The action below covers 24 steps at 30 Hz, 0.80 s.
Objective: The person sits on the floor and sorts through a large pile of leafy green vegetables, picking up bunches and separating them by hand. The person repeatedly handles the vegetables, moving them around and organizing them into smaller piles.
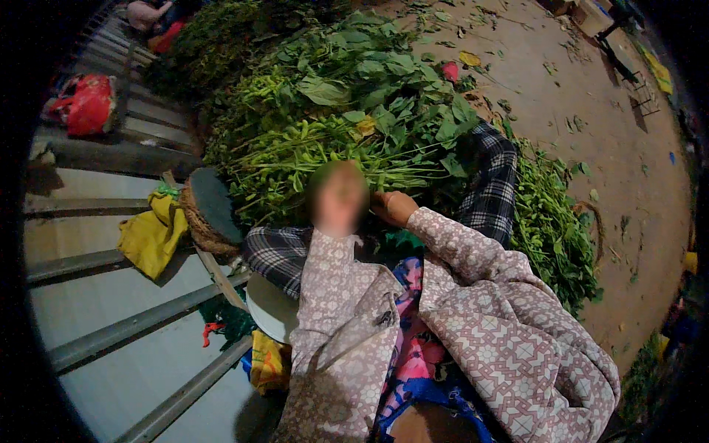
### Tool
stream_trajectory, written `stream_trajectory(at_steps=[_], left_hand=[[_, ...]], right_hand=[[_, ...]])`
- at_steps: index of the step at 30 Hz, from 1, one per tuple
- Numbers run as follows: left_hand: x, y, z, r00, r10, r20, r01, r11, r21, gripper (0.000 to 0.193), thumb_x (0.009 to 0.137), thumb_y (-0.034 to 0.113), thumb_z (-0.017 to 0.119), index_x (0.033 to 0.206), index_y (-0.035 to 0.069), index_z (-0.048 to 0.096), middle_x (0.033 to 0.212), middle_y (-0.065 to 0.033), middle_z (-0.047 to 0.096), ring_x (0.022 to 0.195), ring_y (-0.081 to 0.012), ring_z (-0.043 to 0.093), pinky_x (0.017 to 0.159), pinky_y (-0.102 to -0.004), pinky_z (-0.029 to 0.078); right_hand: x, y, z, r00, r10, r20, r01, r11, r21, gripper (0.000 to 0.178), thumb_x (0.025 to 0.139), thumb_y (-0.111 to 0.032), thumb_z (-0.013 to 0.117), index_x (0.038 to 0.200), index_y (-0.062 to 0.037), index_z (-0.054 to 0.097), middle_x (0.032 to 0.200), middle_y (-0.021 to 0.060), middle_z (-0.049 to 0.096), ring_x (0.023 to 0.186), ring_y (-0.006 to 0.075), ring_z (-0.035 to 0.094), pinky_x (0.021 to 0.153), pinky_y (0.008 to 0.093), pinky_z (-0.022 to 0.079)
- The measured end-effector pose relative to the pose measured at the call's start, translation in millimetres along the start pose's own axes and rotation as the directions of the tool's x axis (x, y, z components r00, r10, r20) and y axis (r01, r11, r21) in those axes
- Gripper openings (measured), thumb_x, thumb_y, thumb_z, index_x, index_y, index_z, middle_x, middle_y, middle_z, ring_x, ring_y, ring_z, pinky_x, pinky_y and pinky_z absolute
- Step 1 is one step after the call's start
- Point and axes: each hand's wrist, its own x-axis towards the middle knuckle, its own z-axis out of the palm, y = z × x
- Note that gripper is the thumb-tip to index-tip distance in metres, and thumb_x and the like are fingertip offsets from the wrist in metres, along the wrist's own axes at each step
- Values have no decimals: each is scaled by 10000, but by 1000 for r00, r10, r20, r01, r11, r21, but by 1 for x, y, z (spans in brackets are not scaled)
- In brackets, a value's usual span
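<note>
A large heap of leafy green bean plants (pixel 325 92) spreads before me, with pale stems and pods facing my lap. My left hand (pixel 338 198) is over the near edge of these stems; it is blurred, so its fingers cannot be read. Close to its right is my right hand (pixel 395 208), its fingers curled in at the stem ends. What those fingers hold, if anything, is hidden. Both arms wear patterned pinkish sleeves, and my knees in dark plaid cloth (pixel 491 173) stick out on either side.
Another pile of podded plants (pixel 550 221) lies right of my knee. At left are a metal slatted frame (pixel 103 266), a yellow cloth (pixel 153 232), a round dark-topped seat (pixel 214 207) and a red bag (pixel 85 105). A person (pixel 148 15) is at the far left. Leaf scraps dot the brown floor (pixel 546 88).
</note>
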Motion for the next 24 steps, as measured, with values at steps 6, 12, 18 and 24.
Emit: stream_trajectory(at_steps=[6, 12, 18, 24], left_hand=[[12, -20, -17, 988, -153, -14, 153, 985, 81, 315, 835, 48, 446, 1142, 0, 496, 796, -45, 533, 556, -100, 448, 390, -202, 321], [14, -19, -24, 982, -188, -31, 190, 955, 229, 177, 809, 78, 448, 958, 27, 529, 745, -33, 514, 562, -96, 453, 398, -208, 318], [4, -23, -8, 978, -124, -167, 187, 874, 449, 99, 804, 109, 432, 810, 93, 529, 745, -5, 512, 600, -89, 480, 441, -231, 374], [12, -53, -14, 987, -100, -129, 147, 889, 433, 226, 897, 243, 435, 963, 65, 557, 901, -22, 592, 798, -138, 575, 636, -305, 494]], right_hand=[[-21, -8, -50, 966, -58, -252, 89, 989, 114, 227, 788, -168, 566, 956, -16, 552, 785, 170, 620, 698, 327, 595, 636, 402, 465], [18, -38, -75, 928, -100, -360, 151, 982, 116, 282, 801, -235, 590, 966, -9, 559, 827, 194, 628, 788, 372, 603, 683, 447, 472], [58, -30, -55, 931, -237, -278, 261, 964, 52, 278, 807, -229, 606, 959, 2, 573, 840, 195, 620, 749, 344, 602, 656, 379, 469], [44, -31, -76, 914, -101, -393, 161, 979, 122, 315, 808, -176, 604, 1030, 38, 538, 892, 215, 619, 827, 338, 599, 693, 393, 462]])
